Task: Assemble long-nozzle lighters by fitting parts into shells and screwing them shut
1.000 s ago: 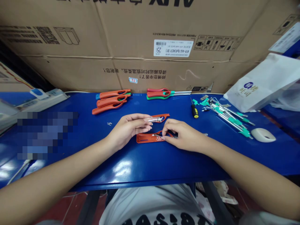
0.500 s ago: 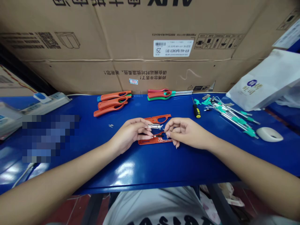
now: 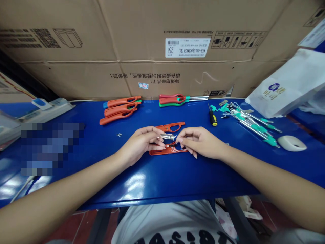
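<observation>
My left hand (image 3: pixel 142 142) pinches a small clear tube with a metal tip (image 3: pixel 166 136), held level just above the blue table (image 3: pixel 162 176). My right hand (image 3: pixel 199 141) is closed in a pinch at the tube's right end, on something too small to make out. Under both hands lies an open orange plastic shell half (image 3: pixel 167 150) with thin wire inside. A second orange shell half (image 3: pixel 170 127) lies just behind the hands.
Three orange handled tools (image 3: pixel 119 110) lie at the back left, a red-and-green one (image 3: pixel 177 100) at the back centre. A small screwdriver (image 3: pixel 212 118), green-tipped metal rods (image 3: pixel 250 122), a white mouse-shaped object (image 3: pixel 291 143) and a white bag (image 3: pixel 286 88) are to the right. Cardboard boxes (image 3: pixel 152 44) wall the back.
My right hand rose from the orange shell on the table to the tip of the clear tube. My left hand moved the tube slightly nearer and lower, above the shell.
</observation>
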`<state>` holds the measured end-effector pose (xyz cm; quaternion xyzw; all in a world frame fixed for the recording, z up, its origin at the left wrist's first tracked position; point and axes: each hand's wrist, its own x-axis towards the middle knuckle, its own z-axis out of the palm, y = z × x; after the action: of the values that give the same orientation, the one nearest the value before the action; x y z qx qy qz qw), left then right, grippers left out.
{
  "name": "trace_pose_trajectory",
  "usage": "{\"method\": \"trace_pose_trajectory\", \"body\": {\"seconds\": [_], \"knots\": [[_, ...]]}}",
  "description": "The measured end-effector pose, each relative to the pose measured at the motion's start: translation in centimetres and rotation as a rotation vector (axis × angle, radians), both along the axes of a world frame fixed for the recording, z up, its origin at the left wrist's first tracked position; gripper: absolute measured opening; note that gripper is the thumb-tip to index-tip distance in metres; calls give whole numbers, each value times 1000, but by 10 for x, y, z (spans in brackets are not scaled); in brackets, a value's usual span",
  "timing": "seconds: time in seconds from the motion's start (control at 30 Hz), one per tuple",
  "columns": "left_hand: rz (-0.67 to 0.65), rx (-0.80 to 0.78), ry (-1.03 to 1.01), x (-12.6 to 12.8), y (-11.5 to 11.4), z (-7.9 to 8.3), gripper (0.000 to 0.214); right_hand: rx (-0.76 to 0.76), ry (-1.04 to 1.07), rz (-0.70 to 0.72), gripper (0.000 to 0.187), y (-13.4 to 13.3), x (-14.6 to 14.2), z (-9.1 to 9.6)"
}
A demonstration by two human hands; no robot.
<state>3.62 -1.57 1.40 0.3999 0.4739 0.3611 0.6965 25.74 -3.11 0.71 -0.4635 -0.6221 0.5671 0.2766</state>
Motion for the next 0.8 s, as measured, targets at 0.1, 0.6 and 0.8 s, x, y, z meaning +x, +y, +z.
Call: {"method": "trace_pose_trajectory", "body": {"seconds": [0.1, 0.6, 0.8], "knots": [[2, 0, 8, 0, -1, 0, 11, -5, 3, -3, 42, 1, 1, -1], [-33, 40, 27, -3, -1, -3, 7, -8, -6, -6, 41, 2, 2, -2], [-68, 79, 22, -5, -1, -6, 9, 9, -38, 5, 37, 3, 4, -4]]}}
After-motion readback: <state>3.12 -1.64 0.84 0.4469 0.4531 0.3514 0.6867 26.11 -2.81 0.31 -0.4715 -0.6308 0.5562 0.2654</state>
